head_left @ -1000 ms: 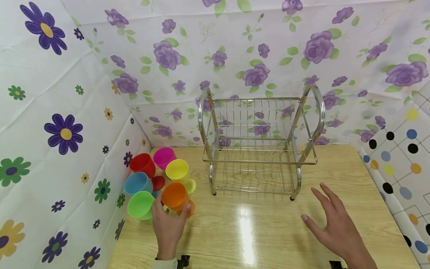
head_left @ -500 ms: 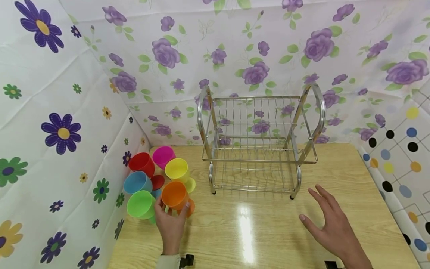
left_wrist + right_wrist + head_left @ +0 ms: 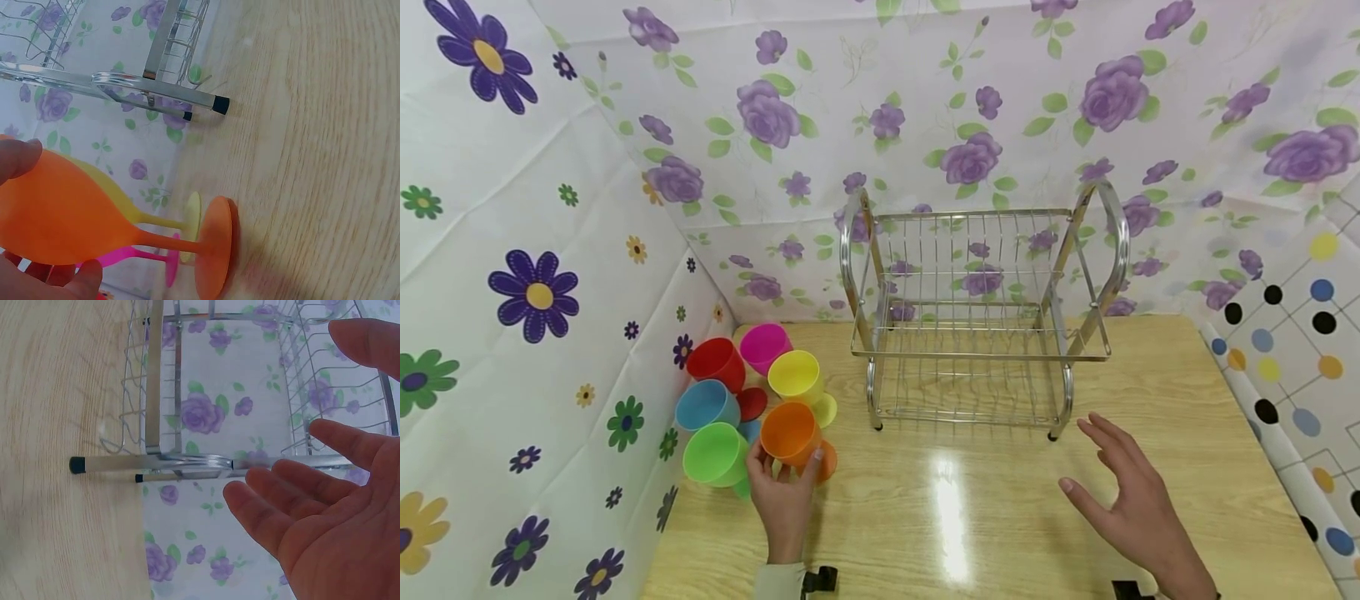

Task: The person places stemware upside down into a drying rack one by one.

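Pinched at the bowl in the left hand (image 3: 782, 504), between thumb on one side and bent fingers on the other: an orange goblet (image 3: 791, 433), smooth and plastic-looking, with deep rounded bowl, thin straight stem and flat disc foot. Just beyond the palm, with stem and foot below the fingertips. Upright or nearly so, mouth up, foot down at the wood-grained surface (image 3: 880, 517); hard to tell whether touching. Roughly vertical in long axis. Close by, in like shape: behind, yellow goblet (image 3: 795, 377) and pink goblet (image 3: 765, 348); leftward, green goblet (image 3: 715, 455), blue goblet (image 3: 706, 406) and red goblet (image 3: 715, 365). Well apart, out to the right: right hand (image 3: 1138, 508), thumb spread, fingers loosely extended. Between the hands, farther back: a shiny two-tier metal rack (image 3: 981, 357), all thin wires and curved tubing.
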Demonstrator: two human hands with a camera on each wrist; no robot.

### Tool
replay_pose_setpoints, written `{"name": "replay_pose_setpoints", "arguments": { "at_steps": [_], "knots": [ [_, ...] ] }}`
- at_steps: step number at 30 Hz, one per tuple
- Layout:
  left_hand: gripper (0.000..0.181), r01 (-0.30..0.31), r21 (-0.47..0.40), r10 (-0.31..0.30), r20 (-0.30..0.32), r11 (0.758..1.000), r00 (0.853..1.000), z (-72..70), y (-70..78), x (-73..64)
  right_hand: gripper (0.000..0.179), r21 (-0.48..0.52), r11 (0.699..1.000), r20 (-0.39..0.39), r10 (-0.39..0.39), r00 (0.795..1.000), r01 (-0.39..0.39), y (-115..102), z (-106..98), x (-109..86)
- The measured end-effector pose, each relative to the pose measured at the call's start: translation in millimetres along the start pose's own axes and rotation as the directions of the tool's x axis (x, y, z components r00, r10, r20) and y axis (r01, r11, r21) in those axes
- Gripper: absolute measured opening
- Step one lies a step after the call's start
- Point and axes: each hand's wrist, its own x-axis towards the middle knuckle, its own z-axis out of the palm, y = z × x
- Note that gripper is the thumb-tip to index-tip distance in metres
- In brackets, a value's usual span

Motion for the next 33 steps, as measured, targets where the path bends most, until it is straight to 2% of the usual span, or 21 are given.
{"name": "replay_pose_setpoints", "arguments": {
  "at_steps": [3, 7, 13, 17, 23, 26, 28, 30, 33],
  "knots": [
    [0.09, -0.004, 0.005, 0.004, 0.013, 1.0, 1.0, -0.2, 2.9, -1.9, 0.084, 0.054, 0.999, 0.013, 0.0, 1.0, -0.001, -3, 2, 1.1],
    [0.086, -0.04, -0.001, 0.04, 0.045, 0.999, 0.998, 0.3, 9.1, -5.1, 0.084, 0.094, 0.996, 0.04, -0.012, 0.999, 0.009, -8, 3, 2.7],
    [0.083, -0.098, -0.011, 0.098, 0.092, 0.995, 0.991, 3.5, 18.2, -11.2, 0.087, 0.143, 0.988, 0.039, -0.071, 0.997, 0.064, -18, 5, 8.2],
    [0.082, -0.137, -0.015, 0.138, 0.121, 0.99, 0.983, 5.8, 24.4, -15.0, 0.087, 0.164, 0.982, 0.039, -0.098, 0.994, 0.091, -23, 7, 12.9],
    [0.079, -0.19, -0.012, 0.189, 0.187, 0.982, 0.964, 9.6, 33.7, -21.9, 0.086, 0.214, 0.973, 0.068, -0.098, 0.993, 0.081, -28, 10, 17.0],
    [0.079, -0.226, 0.0, 0.22, 0.233, 0.974, 0.947, 12.8, 39.9, -27.4, 0.086, 0.241, 0.967, 0.07, -0.102, 0.992, 0.082, -33, 10, 17.8],
    [0.081, -0.26, 0.011, 0.247, 0.27, 0.966, 0.93, 15.2, 44.8, -30.7, 0.086, 0.258, 0.961, 0.064, -0.119, 0.991, 0.099, -35, 11, 18.3],
    [0.082, -0.308, 0.007, 0.291, 0.31, 0.951, 0.905, 18.2, 48.7, -33.1, 0.086, 0.266, 0.956, 0.056, -0.14, 0.989, 0.12, -38, 11, 19.1],
    [0.082, -0.39, 0.003, 0.362, 0.364, 0.921, 0.858, 24.1, 52.9, -35.5, 0.086, 0.276, 0.952, 0.054, -0.156, 0.986, 0.135, -41, 11, 20.3]
  ]
}}
